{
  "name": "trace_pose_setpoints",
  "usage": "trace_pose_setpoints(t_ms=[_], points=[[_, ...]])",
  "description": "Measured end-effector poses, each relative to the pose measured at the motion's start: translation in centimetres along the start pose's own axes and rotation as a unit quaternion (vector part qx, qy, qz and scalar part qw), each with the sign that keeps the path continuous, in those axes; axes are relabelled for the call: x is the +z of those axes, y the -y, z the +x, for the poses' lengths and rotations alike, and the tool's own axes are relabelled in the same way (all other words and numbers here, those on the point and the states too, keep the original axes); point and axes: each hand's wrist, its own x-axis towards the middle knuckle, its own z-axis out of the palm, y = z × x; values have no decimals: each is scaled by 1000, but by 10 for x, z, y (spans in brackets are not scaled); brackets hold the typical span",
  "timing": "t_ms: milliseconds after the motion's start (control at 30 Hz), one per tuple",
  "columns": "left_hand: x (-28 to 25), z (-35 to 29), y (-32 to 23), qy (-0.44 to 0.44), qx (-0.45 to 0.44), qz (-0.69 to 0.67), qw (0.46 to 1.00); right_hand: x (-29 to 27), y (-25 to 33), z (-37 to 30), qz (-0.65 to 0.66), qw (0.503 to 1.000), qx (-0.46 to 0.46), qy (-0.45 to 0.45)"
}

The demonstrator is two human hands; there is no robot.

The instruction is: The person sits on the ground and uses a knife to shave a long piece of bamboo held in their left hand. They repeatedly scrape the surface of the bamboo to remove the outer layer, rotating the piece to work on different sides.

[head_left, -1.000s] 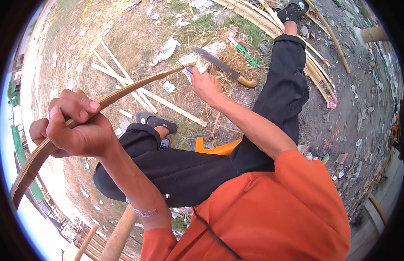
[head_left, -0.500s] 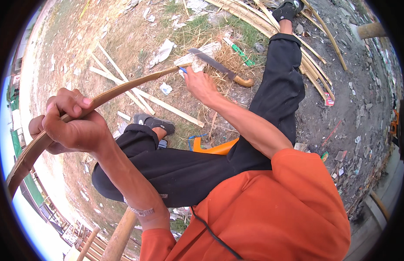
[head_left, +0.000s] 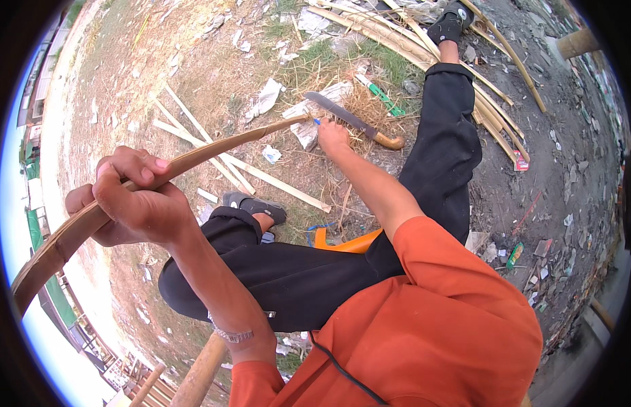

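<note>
My left hand [head_left: 142, 197] is closed around a long, curved bamboo strip [head_left: 227, 144], which runs from the lower left rim to the middle of the view. At the strip's far end my right hand [head_left: 333, 136] has its fingers bent together around a small blue object [head_left: 317, 122]; its kind is too small to tell. Just beyond that hand lies a machete [head_left: 349, 112] with a dark blade and a wooden handle, on the ground beside a pale, crumpled scrap [head_left: 302, 132].
Pale split strips [head_left: 261, 178] lie crossed on the ground ahead of my left foot. More long strips [head_left: 376, 30] are piled by my right foot. A green-and-white packet [head_left: 381, 95] lies beyond the machete, and an orange piece [head_left: 353, 243] sits between my legs. A pole [head_left: 200, 373] stands at lower left.
The view has shifted a little, so the scene sits slightly farther right and lower. My right hand stays at the strip's far end, and my left keeps its hold.
</note>
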Motion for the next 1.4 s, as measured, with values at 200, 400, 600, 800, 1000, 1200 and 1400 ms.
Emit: trace_pose_setpoints(t_ms=[200, 400, 600, 800, 1000, 1200, 1400], points=[[-26, 15, -11, -16, 13, 64, 998, -42, -12, -18, 64, 996, 58, 10], [-51, 30, -23, -46, -9, 33, 998, -132, -15, -74, 174, 966, 38, 188], [-45, 26, -1, -51, -23, -20, 998, -150, 11, -120, 192, 973, -74, 106], [-10, 7, 10, -77, -39, 10, 996, -127, 17, -109, 42, 994, -18, 102], [-30, 14, 15, -95, -51, 27, 994, -161, -31, -109, -261, 940, -16, 218], [-32, 14, 18, 23, -4, -31, 999, -190, -25, -116, -177, 977, -79, 94], [-24, 14, 14, 49, -3, -50, 998, -172, 62, -156, 275, 950, -149, 15]])
